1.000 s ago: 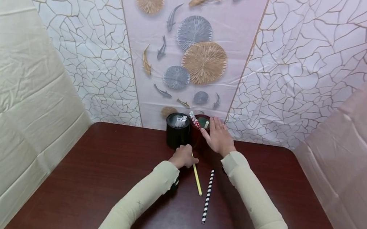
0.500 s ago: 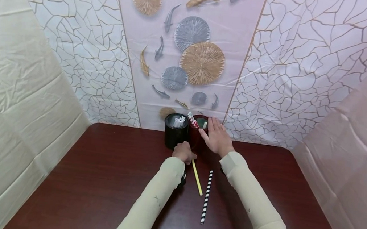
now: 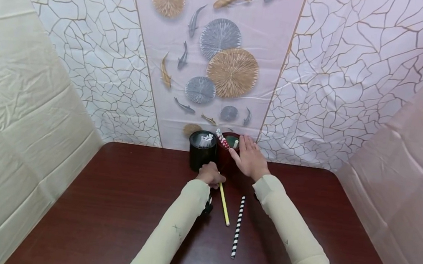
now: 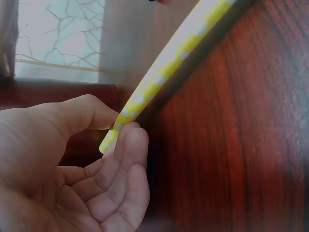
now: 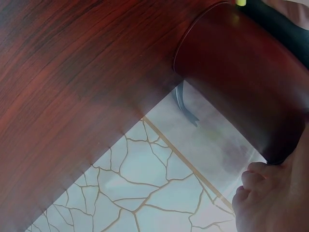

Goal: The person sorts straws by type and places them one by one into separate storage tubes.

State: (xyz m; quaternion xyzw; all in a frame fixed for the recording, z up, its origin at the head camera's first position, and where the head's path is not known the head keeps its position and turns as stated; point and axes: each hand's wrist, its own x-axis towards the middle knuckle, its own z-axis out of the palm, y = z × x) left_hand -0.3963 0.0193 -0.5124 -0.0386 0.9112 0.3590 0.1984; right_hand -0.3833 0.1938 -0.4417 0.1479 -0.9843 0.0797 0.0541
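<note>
A yellow straw with pale dots [image 3: 224,205] slants across the tabletop. My left hand [image 3: 210,175] pinches its far end between thumb and fingers, as the left wrist view shows close up, with the straw [image 4: 157,79] running out past the fingertips. My right hand [image 3: 252,160] lies with straight fingers against the right side of a dark red cup [image 5: 236,72], its thumb near the front rim. Red-and-white straws [image 3: 224,140] and a pale one [image 3: 236,144] stick up from that cup. A black-and-white striped straw [image 3: 238,227] lies to the right of the yellow one.
Left of the red cup, close beside it, stands a black cup [image 3: 196,158] with white pieces [image 3: 206,140] inside. Both are at the back of the dark red wooden table [image 3: 114,207], before a patterned cloth backdrop [image 3: 313,94]. Pale fabric hangs on both sides.
My left hand has shifted slightly, first rightward and then a little back left, and the yellow straw's near end has swung slightly left. The right hand stays at the red cup.
</note>
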